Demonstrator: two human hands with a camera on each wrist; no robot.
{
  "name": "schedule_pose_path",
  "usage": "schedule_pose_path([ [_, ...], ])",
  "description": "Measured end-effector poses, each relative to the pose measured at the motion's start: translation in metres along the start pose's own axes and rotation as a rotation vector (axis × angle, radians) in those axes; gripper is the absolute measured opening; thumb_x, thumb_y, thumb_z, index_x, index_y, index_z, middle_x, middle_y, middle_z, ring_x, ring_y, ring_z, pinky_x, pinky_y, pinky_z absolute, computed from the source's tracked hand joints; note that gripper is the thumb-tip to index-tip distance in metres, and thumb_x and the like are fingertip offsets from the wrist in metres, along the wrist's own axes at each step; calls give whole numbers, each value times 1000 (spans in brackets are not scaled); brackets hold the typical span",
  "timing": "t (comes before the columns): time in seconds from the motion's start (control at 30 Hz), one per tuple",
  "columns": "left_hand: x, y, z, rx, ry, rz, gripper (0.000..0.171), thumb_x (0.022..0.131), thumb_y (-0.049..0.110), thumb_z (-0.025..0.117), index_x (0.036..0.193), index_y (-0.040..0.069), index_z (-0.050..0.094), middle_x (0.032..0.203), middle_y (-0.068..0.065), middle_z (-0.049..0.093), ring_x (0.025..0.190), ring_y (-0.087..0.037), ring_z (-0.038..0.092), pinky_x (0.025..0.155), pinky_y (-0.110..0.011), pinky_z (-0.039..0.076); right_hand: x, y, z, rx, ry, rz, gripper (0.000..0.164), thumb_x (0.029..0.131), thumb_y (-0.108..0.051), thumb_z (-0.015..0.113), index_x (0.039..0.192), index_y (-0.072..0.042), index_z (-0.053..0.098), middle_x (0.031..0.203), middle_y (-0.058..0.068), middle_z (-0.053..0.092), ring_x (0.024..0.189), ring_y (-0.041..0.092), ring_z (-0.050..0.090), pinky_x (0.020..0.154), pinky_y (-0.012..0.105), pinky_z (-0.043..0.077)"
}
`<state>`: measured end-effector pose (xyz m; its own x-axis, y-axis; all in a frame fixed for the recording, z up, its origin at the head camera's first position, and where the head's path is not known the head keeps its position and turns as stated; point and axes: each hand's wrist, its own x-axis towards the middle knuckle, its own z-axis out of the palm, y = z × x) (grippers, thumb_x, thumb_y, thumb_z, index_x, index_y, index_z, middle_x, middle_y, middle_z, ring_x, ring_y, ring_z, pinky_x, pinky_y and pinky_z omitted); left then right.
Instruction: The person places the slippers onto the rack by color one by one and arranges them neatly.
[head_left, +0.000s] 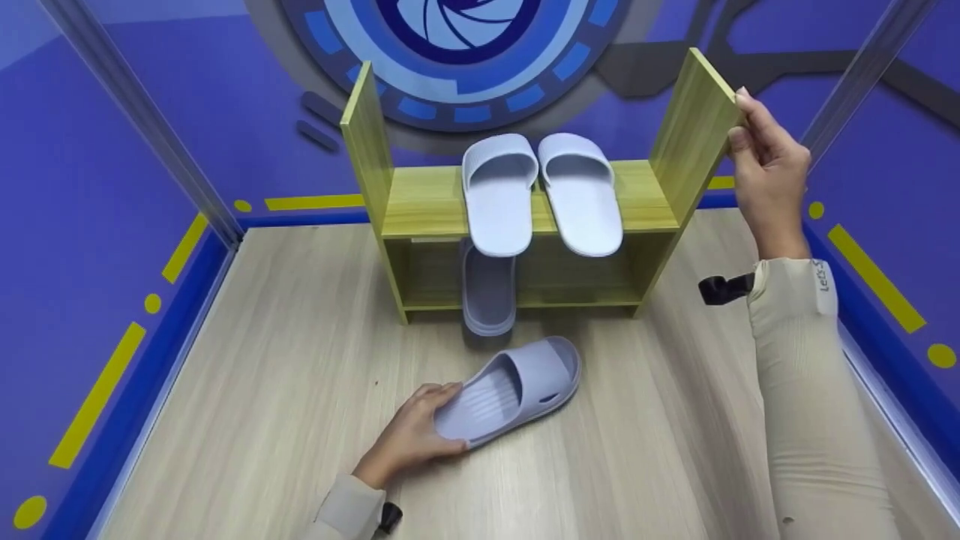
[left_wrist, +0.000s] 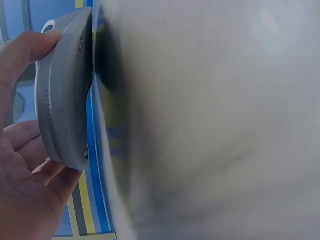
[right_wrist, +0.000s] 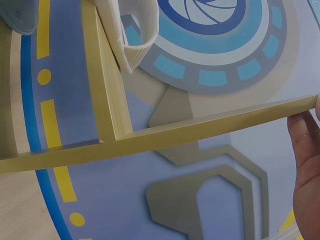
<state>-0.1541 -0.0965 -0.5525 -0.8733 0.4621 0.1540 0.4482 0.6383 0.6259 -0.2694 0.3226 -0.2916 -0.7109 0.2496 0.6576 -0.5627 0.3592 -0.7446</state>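
Note:
My left hand (head_left: 412, 431) grips a grey slide sandal (head_left: 487, 409) by its heel, thumb on one side and fingers on the other. In the left wrist view the sandal (left_wrist: 65, 95) is seen edge-on, just off the floor. A wooden shoe rack (head_left: 420, 217) stands ahead. With thumb and fingers, my right hand (head_left: 772, 169) pinches the top edge of the rack's right side panel (head_left: 697, 127). Two white slide sandals lie on the upper shelf, the left one (head_left: 499, 210) beside the right one (head_left: 585, 210). Another grey sandal (head_left: 489, 292) sits on the lower shelf, heel jutting out.
Behind the rack rises a blue patterned wall (head_left: 225, 112). Blue side walls with yellow marks flank the light wood-grain floor (head_left: 285, 360). Metal posts stand in the corners. Each sleeve carries a small black wrist camera, such as the right one (head_left: 724, 290).

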Motion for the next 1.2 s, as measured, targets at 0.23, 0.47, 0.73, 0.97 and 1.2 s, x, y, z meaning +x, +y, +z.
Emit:
schedule_pose_path([
  [0.23, 2, 11, 6, -11, 52, -6, 84, 58, 41, 79, 129, 5, 51, 124, -5, 55, 113, -19, 48, 95, -37, 41, 0, 0, 0, 6, 7, 0, 38, 86, -6, 55, 124, -10, 56, 131, 6, 51, 114, 16, 53, 87, 20, 45],
  [0.47, 9, 22, 10, -23, 83, -16, 84, 58, 41, 80, 128, 5, 51, 124, -7, 55, 114, -21, 48, 96, -36, 41, 0, -2, 0, -4, 6, 15, 38, 86, -6, 55, 124, -12, 56, 131, 5, 51, 113, 15, 53, 87, 20, 45],
  [0.73, 20, 37, 19, -16, 135, -23, 83, 59, 40, 79, 129, 6, 50, 124, -6, 56, 115, -21, 47, 95, -37, 41, 0, -2, 0, -9, 6, 16, 39, 86, -6, 55, 124, -14, 56, 131, 5, 51, 116, 15, 52, 91, 22, 43],
  [0.97, 30, 49, 29, -19, 213, -24, 83, 59, 41, 79, 127, 3, 52, 123, -9, 57, 112, -22, 48, 93, -38, 42, 0, -1, 0, 17, 8, 13, 38, 86, -5, 55, 123, -12, 57, 131, 5, 52, 114, 16, 53, 89, 22, 44],
  [1.2, 39, 56, 39, 6, 265, -39, 83, 59, 43, 79, 126, 3, 53, 123, -10, 57, 113, -24, 48, 93, -38, 42, 0, -1, 0, 6, 9, 12, 38, 86, -6, 55, 124, -12, 57, 131, 5, 51, 115, 15, 52, 90, 22, 43],
])
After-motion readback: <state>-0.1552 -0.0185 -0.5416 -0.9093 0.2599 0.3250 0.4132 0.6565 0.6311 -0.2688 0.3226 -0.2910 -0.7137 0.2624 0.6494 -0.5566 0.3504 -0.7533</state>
